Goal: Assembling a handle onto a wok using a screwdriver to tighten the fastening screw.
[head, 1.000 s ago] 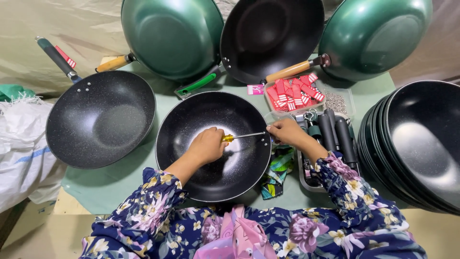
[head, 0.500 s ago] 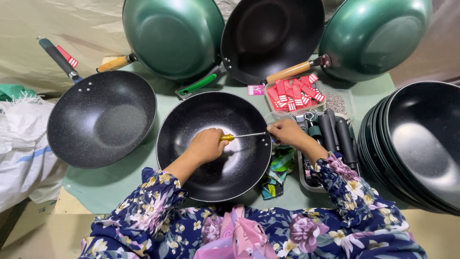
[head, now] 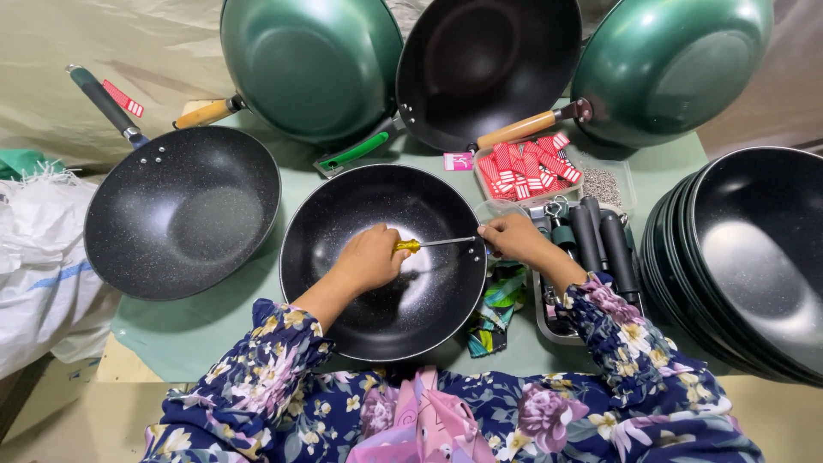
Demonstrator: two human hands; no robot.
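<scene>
Directly below me, my left hand [head: 370, 257] is closed around the yellow handle of a screwdriver [head: 420, 244] inside the black wok [head: 384, 261] at the middle of the green desk [head: 214, 321]. My right hand [head: 513, 238] pinches at the wok's right rim, where the screwdriver's tip points; whether its fingers hold something small I cannot tell. Room is tight: a speckled pan [head: 182, 213] sits just left of the wok, three woks lean along the far edge, and a stack of black woks [head: 750, 257] crowds the right side. Bare desk shows only near the front left corner. Beyond my right hand, a clear tray of red-and-white tags [head: 527, 167] lies beside a tray of dark handles [head: 600, 240]. A red tag [head: 123, 99] hangs on the speckled pan's handle.
</scene>
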